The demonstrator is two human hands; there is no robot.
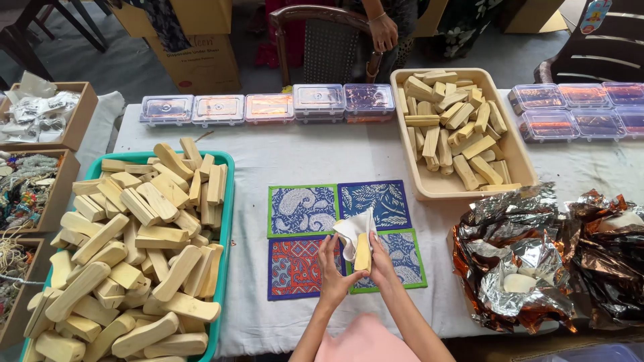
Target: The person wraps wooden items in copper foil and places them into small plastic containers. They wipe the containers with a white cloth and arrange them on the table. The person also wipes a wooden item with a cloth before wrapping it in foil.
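Wood piece [363, 253] upright between both palms, left hand [331, 268] and right hand [381, 263] clasping it, cloth [355, 230] draped above.

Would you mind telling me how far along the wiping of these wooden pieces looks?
Done, seemingly: the beige tray holds a modest batch of wooden pieces. In hand: the left hand and right hand hold one wooden piece in a white cloth. Left: the teal tray remains heaped.

A row of clear lidded plastic boxes [268, 107] lines the table's far edge, more clear boxes [577, 107] sit at far right, and a tan cardboard carton [194, 53] stands behind on the floor.
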